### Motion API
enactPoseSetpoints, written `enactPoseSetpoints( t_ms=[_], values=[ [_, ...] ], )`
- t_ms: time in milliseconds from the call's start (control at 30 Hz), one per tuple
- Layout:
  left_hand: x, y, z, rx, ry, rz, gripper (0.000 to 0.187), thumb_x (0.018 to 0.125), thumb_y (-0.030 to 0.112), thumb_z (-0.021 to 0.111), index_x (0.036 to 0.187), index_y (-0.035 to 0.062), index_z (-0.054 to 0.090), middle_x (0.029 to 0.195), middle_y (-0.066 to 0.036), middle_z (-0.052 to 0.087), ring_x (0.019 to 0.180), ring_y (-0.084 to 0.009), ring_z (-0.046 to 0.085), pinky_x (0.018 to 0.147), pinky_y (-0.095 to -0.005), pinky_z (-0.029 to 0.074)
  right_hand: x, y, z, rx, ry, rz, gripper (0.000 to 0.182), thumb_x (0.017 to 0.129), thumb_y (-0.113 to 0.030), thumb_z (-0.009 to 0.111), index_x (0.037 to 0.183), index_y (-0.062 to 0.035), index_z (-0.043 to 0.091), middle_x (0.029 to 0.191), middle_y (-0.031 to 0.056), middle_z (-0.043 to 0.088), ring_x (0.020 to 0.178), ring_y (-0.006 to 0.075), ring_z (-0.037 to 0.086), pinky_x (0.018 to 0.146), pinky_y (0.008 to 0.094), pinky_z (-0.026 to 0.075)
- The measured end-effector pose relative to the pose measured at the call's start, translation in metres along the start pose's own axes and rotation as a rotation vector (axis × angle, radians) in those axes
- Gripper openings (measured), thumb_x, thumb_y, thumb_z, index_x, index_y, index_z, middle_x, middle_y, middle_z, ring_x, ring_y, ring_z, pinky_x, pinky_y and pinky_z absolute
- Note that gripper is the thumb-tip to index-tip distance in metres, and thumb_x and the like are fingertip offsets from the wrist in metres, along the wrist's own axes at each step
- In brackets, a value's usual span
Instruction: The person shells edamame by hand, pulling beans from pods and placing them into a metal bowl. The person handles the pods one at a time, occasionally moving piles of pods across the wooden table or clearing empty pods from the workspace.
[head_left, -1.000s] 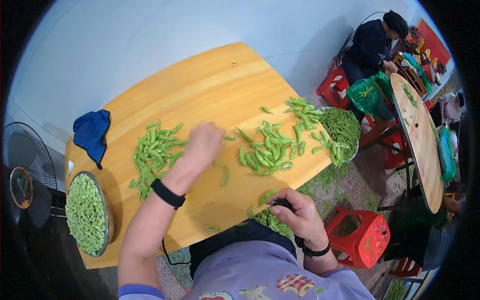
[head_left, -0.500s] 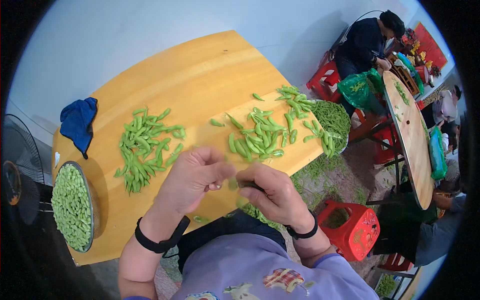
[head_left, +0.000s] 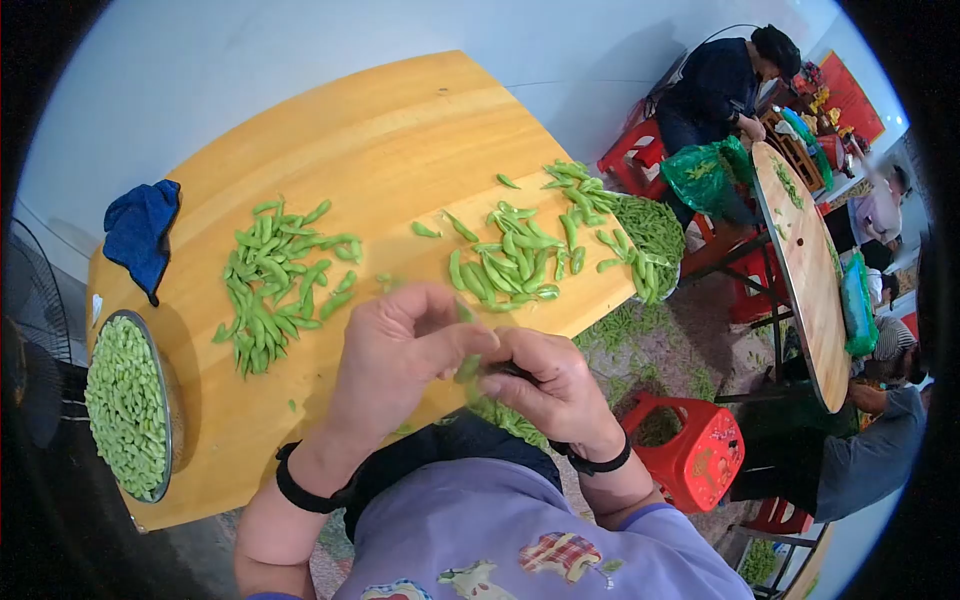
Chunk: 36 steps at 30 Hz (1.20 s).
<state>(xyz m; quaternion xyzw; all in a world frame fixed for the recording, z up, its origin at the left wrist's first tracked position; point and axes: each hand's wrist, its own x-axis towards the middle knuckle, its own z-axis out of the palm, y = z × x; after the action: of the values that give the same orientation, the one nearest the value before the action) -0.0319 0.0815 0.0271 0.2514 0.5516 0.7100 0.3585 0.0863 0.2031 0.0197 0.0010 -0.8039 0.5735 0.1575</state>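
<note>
While I watch through the head view, the left hand [head_left: 385, 355] pinches a blurred green pod [head_left: 466, 369] against the right hand [head_left: 550, 385], closed around a small dark object [head_left: 519, 371], over the near edge of the wooden table [head_left: 390, 130], where loose pods [head_left: 262, 290] lie in two spreads.

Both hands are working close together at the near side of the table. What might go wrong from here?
The left hand is right against the right hand, which grips a dark object; if that has an edge, which I can't make out, a finger might get nicked. The full bowl sits by the table's left edge, so a stray elbow could tip it. Pods at the right-hand corner could slide off.
</note>
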Motion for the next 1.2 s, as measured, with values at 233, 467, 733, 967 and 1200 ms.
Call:
enactPoseSetpoints(
  t_ms=[233, 467, 733, 967, 1200],
  values=[
    [-0.003, -0.006, -0.004, -0.218, -0.143, -0.135, 0.018, 0.075, 0.017, 0.069, 0.079, 0.004, 0.057, 0.07, -0.002, 0.057, 0.049, -0.0031, 0.044, 0.043, -0.0162, 0.033, -0.009, -0.006, 0.0, 0.616, -0.069, 0.345, 0.011, 0.078, -0.005, 0.062, 0.087, 0.0002, 0.058, 0.074, -0.0009, 0.056, 0.06, 0.0065, 0.049, 0.052, 0.0191, 0.037],
    [-0.006, -0.013, -0.007, -0.423, -0.183, -0.266, 0.011, 0.078, 0.011, 0.066, 0.083, 0.0041, 0.059, 0.069, 0.001, 0.055, 0.054, -0.0052, 0.046, 0.048, -0.0174, 0.036, -0.008, 0.002, -0.004, 0.643, -0.123, 0.395, 0.009, 0.078, -0.004, 0.061, 0.085, 0.0006, 0.059, 0.071, -0.001, 0.057, 0.057, 0.006, 0.048, 0.05, 0.02, 0.037],
    [-0.027, -0.008, -0.013, 0.049, -0.048, -0.164, 0.012, 0.082, 0.011, 0.061, 0.084, 0.0002, 0.058, 0.067, -0.003, 0.058, 0.056, -0.008, 0.054, 0.048, -0.0194, 0.041, 0.002, -0.01, 0.004, -0.195, 0.105, 0.011, 0.009, 0.069, 0.0, 0.061, 0.076, 0.0006, 0.055, 0.063, 0.0139, 0.05, 0.058, 0.0323, 0.052, 0.051, 0.0348, 0.04],
    [-0.038, -0.017, -0.009, -0.349, -0.077, -0.35, 0.019, 0.087, 0.015, 0.053, 0.083, -0.0018, 0.06, 0.06, -0.004, 0.055, 0.045, -0.0067, 0.046, 0.041, -0.0185, 0.035, 0.011, -0.014, 0.011, -0.194, 0.092, -0.17, 0.009, 0.068, 0.001, 0.06, 0.076, 0.0009, 0.055, 0.066, 0.0132, 0.052, 0.06, 0.0298, 0.054, 0.052, 0.0346, 0.041],
    [-0.037, -0.032, -0.015, -0.638, -0.244, -0.218, 0.02, 0.087, 0.017, 0.054, 0.086, -0.0031, 0.059, 0.058, -0.003, 0.051, 0.039, -0.0049, 0.037, 0.037, -0.0179, 0.027, 0.024, 0.009, 0.004, 0.201, -0.088, -0.291, 0.01, 0.069, -0.002, 0.062, 0.074, 0.0018, 0.055, 0.067, 0.0118, 0.052, 0.06, 0.0261, 0.052, 0.054, 0.0316, 0.041]
  ],
)
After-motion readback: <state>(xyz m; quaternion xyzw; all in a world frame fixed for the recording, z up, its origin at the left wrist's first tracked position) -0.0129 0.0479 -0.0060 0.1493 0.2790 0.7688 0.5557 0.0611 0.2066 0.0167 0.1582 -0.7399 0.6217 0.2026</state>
